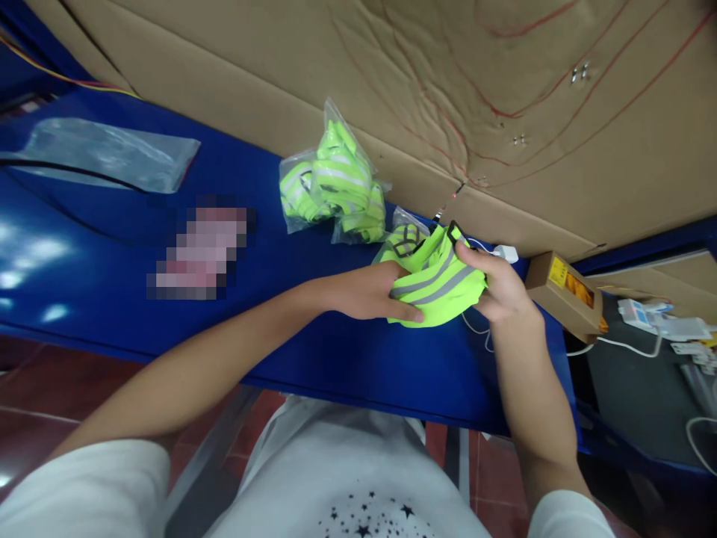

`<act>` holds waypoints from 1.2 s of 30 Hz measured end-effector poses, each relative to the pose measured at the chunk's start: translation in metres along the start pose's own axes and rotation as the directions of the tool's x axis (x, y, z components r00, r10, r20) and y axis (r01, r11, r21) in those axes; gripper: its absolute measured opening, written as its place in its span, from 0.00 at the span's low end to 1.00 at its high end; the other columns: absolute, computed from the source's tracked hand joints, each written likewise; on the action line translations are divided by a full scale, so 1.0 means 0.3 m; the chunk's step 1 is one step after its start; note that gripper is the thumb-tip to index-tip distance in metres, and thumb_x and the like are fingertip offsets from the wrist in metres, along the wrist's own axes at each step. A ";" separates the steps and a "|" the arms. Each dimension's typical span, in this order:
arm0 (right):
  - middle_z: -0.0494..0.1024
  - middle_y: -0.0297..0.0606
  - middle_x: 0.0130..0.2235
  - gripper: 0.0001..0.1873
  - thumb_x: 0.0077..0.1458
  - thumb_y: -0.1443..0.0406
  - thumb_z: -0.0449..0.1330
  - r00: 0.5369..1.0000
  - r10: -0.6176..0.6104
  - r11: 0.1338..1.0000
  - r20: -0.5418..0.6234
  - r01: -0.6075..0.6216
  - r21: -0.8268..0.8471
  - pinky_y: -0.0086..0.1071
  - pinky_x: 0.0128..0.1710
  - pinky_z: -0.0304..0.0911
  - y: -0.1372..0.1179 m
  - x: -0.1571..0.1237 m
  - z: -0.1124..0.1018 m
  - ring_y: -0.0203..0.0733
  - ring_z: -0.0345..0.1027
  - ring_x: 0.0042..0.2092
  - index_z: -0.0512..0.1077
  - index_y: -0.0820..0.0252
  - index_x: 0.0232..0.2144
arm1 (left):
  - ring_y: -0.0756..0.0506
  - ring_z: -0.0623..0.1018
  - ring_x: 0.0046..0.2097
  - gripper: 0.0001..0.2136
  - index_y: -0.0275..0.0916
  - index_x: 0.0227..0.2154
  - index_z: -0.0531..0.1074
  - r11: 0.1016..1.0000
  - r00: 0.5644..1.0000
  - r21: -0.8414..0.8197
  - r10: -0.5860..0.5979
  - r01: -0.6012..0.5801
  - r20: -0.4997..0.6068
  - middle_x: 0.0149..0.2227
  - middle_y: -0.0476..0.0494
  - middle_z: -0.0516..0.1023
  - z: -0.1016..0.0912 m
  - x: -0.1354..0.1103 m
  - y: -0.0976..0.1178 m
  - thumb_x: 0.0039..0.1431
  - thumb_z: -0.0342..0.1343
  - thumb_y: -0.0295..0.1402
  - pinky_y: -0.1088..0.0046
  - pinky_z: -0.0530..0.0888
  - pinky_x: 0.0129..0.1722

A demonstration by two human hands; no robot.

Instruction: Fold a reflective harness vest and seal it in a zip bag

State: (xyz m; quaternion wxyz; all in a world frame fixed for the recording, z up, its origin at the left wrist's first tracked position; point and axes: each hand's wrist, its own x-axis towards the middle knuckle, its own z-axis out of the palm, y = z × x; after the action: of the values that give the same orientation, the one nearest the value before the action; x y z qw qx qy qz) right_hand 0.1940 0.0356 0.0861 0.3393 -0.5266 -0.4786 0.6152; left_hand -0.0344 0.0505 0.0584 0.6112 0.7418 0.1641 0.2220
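Both my hands hold a folded neon-green band with grey reflective stripes point(435, 282) just above the blue table point(101, 299). My left hand point(370, 293) grips its left side, fingers curled under and thumb along the bottom. My right hand point(501, 288) pinches its right edge, thumb on top near a black buckle. Another green piece with a black buckle point(404, 243) lies just behind it.
A pile of clear bags with the same green bands point(333, 187) lies on the table behind. An empty clear plastic bag point(106, 153) lies far left. A brown cardboard wall point(448, 97) backs the table. A small cardboard box point(565, 293), a white charger point(506, 254) and cables sit to the right.
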 end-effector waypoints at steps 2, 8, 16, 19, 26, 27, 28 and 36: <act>0.86 0.43 0.37 0.29 0.51 0.42 0.67 1.000 0.003 0.999 -0.018 -0.004 -0.036 0.48 0.47 0.77 0.020 0.019 0.007 0.57 0.81 0.48 0.82 0.59 0.41 | 0.43 0.79 0.37 0.10 0.38 0.29 0.79 0.999 1.000 -0.037 -0.008 0.007 -0.028 0.27 0.48 0.78 0.003 -0.004 0.005 0.52 0.68 0.39 0.73 0.75 0.40; 0.85 0.40 0.46 0.32 0.47 0.46 0.70 0.999 -0.031 0.999 0.026 0.030 0.024 0.42 0.45 0.78 0.058 0.072 0.042 0.51 0.81 0.46 0.77 0.53 0.51 | 0.44 0.79 0.39 0.12 0.37 0.33 0.80 0.995 0.995 -0.096 -0.037 0.028 -0.091 0.31 0.49 0.81 -0.030 -0.001 -0.010 0.47 0.71 0.37 0.73 0.75 0.43; 0.84 0.44 0.45 0.29 0.52 0.45 0.68 0.995 -0.044 0.999 0.085 0.044 0.002 0.47 0.47 0.77 0.092 0.087 0.041 0.52 0.81 0.45 0.76 0.56 0.49 | 0.44 0.80 0.40 0.14 0.36 0.36 0.81 0.982 0.990 -0.142 -0.133 0.125 -0.049 0.35 0.47 0.83 -0.048 0.013 -0.053 0.45 0.73 0.35 0.71 0.76 0.45; 0.84 0.42 0.45 0.28 0.54 0.44 0.66 0.995 -0.069 0.997 0.071 0.072 -0.035 0.46 0.47 0.76 0.080 0.072 0.044 0.51 0.80 0.45 0.76 0.54 0.50 | 0.43 0.81 0.42 0.19 0.36 0.42 0.80 0.967 0.991 -0.235 -0.120 0.103 -0.061 0.40 0.44 0.84 -0.024 0.007 -0.047 0.46 0.72 0.36 0.68 0.76 0.47; 0.78 0.41 0.54 0.22 0.61 0.49 0.64 0.850 -0.517 0.698 -0.098 0.353 -0.623 0.43 0.51 0.72 0.027 -0.041 0.038 0.47 0.75 0.52 0.78 0.50 0.53 | 0.41 0.81 0.46 0.16 0.35 0.43 0.79 0.997 0.990 -0.073 0.017 -0.027 -0.140 0.44 0.41 0.84 0.038 0.001 -0.050 0.53 0.69 0.38 0.66 0.75 0.51; 0.78 0.41 0.54 0.22 0.62 0.50 0.63 0.816 -0.569 0.643 -0.106 0.360 -0.676 0.43 0.52 0.72 0.029 -0.068 0.035 0.47 0.75 0.52 0.77 0.49 0.55 | 0.40 0.81 0.46 0.16 0.35 0.43 0.79 0.997 0.993 -0.072 0.016 -0.025 -0.121 0.44 0.41 0.84 0.050 0.002 -0.054 0.54 0.68 0.38 0.66 0.76 0.50; 0.79 0.41 0.54 0.22 0.64 0.51 0.61 0.797 -0.593 0.615 -0.114 0.357 -0.703 0.44 0.53 0.71 0.035 -0.097 0.032 0.48 0.75 0.53 0.76 0.49 0.56 | 0.40 0.81 0.47 0.16 0.35 0.44 0.79 0.997 0.995 -0.075 0.011 -0.018 -0.096 0.45 0.40 0.84 0.063 0.002 -0.058 0.55 0.67 0.38 0.66 0.76 0.50; 0.80 0.45 0.55 0.42 0.51 0.45 0.70 0.934 -0.356 0.652 0.037 0.277 -0.706 0.48 0.51 0.73 0.108 -0.236 0.069 0.58 0.77 0.52 0.68 0.52 0.64 | 0.46 0.79 0.38 0.09 0.34 0.35 0.78 0.980 0.999 -0.198 0.021 -0.030 -0.043 0.35 0.45 0.82 0.143 0.011 -0.047 0.56 0.66 0.35 0.74 0.75 0.39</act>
State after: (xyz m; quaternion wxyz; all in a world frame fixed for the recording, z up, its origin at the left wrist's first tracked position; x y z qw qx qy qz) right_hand 0.1919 -0.0446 0.0782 0.2408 -0.5552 -0.7413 0.2902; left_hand -0.0083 0.0192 0.0384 0.6757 0.6746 0.1440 0.2600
